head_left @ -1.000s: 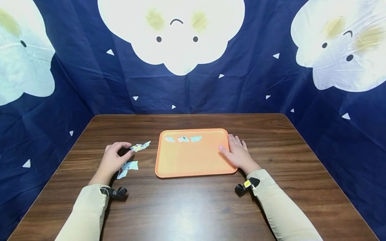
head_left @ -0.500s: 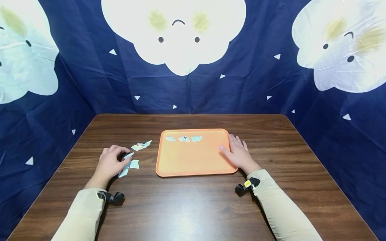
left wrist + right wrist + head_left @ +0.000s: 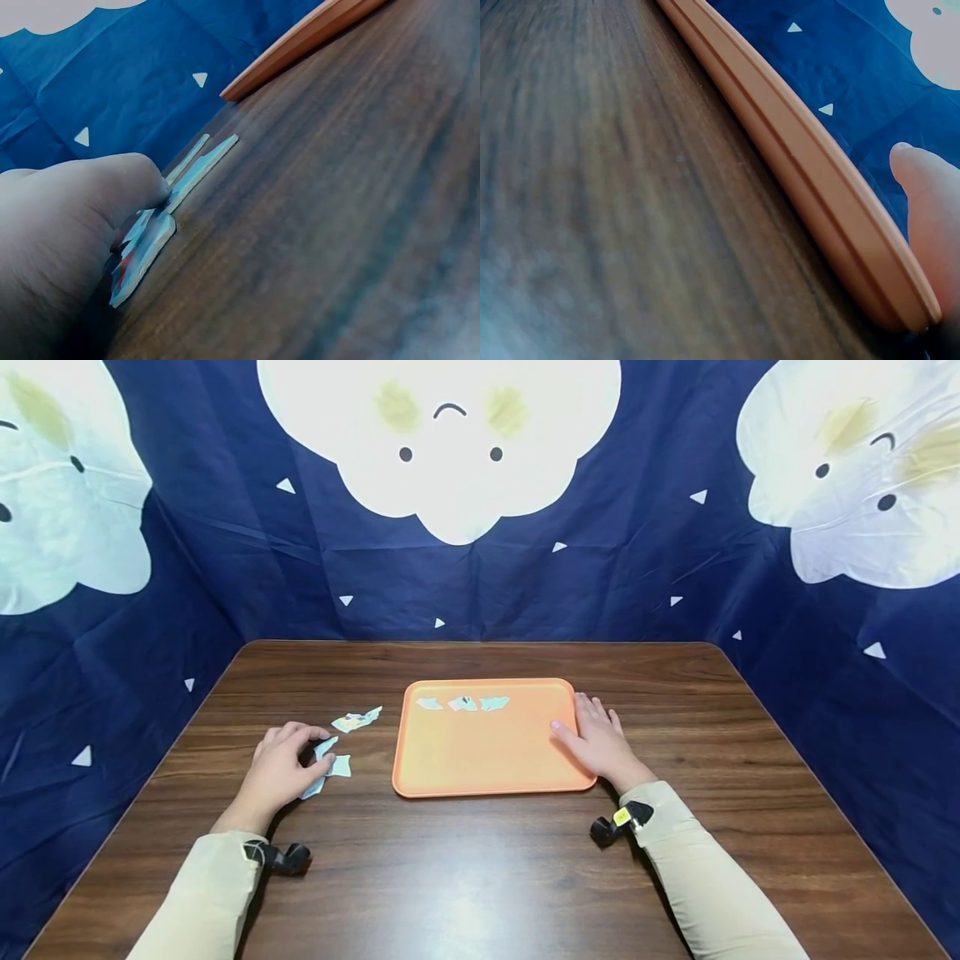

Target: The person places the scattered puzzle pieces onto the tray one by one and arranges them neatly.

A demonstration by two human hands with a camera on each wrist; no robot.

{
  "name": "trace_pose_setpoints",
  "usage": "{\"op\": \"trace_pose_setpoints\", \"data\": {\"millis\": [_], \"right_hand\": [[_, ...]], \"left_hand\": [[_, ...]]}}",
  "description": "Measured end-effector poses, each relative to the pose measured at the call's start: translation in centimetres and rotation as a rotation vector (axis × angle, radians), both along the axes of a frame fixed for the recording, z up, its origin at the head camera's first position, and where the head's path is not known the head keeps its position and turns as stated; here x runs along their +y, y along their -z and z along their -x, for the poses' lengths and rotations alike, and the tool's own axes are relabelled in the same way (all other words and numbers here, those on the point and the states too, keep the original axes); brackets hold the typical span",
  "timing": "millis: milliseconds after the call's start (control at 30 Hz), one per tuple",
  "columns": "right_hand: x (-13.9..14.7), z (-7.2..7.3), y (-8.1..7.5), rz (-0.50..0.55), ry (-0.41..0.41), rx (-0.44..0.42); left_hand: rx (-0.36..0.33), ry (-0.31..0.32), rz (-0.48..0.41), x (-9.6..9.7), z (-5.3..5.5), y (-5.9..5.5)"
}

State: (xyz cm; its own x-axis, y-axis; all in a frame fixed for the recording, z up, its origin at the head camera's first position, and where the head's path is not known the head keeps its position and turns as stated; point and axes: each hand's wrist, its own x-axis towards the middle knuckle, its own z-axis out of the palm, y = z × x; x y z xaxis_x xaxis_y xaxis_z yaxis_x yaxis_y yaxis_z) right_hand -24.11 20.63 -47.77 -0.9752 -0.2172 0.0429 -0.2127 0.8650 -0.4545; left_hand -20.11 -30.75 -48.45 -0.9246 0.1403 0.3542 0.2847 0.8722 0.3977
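Observation:
In the head view my left hand (image 3: 281,768) curves over a small cluster of light-blue printed card pieces. Its thumb and forefinger stand on either side of one piece (image 3: 325,747), with a gap between the tips; I cannot tell whether they pinch it. The left wrist view has the thumb right at these flat, pale-edged pieces (image 3: 146,255). Another card piece (image 3: 341,766) pokes out past the thumb. My right hand (image 3: 602,746) rests on the right rim of an orange tray (image 3: 487,752), thumb over the inside, straight fingers along the outside.
Three card pieces lie in a row along the tray's far side, the middle one (image 3: 462,703) with dark print. A yellow-marked card piece (image 3: 357,720) lies just beyond my left fingertips. Behind the wooden table (image 3: 480,877) hangs a blue cloth (image 3: 510,585) with clouds.
My left hand has left the yellow-marked piece, which stays on the table, and come back toward the nearer cluster. Over the last half second it has barely moved. The right hand keeps its place.

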Motion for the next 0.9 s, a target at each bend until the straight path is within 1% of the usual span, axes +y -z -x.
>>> {"op": "trace_pose_setpoints", "data": {"millis": [133, 267, 367, 467, 667, 767, 900], "right_hand": [[0.0, 0.1, 0.1, -0.002, 0.000, -0.002], [0.1, 0.1, 0.0, 0.005, 0.000, 0.002], [0.1, 0.1, 0.1, 0.007, -0.002, 0.003], [0.2, 0.0, 0.2, 0.010, -0.002, 0.002], [0.2, 0.0, 0.3, 0.010, -0.003, 0.008], [0.2, 0.1, 0.2, 0.015, -0.005, 0.008], [0.1, 0.1, 0.3, 0.013, -0.008, 0.009]], "left_hand": [[0.007, -0.003, 0.004, 0.1, -0.1, 0.0], [0.043, 0.007, -0.010, 0.0, -0.3, 0.0], [0.069, 0.022, -0.015, -0.1, -0.9, 0.1], [0.076, 0.031, 0.006, -0.3, -1.8, 0.0], [0.075, -0.003, 0.053, -0.6, -3.4, -0.2], [0.077, -0.017, 0.076, -0.6, -3.9, -0.3], [0.089, -0.016, 0.121, -0.9, -4.2, -0.3]]}}
